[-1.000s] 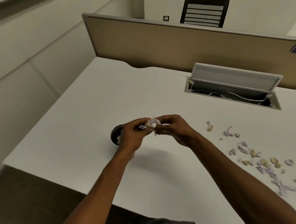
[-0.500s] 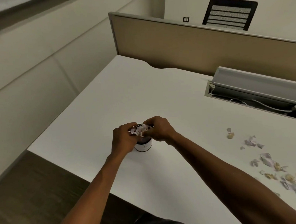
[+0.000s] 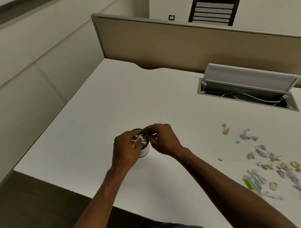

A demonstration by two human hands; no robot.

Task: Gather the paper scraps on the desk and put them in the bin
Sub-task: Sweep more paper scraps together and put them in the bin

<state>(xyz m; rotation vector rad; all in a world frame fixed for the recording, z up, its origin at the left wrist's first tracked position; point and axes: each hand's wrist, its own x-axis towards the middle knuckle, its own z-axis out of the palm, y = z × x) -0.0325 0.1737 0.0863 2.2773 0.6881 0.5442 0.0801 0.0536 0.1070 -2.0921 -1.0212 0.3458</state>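
Crumpled paper scraps, seemingly in both hands' grip, over small cylindrical bin.

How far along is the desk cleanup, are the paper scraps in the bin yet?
Only partly. The small bin already shows crumpled paper at its mouth. In hand: the left hand and right hand are over it, pressing a wad of scraps in. Left: a wide scatter of loose scraps on the desk to the right, with a yellow and blue item among them.
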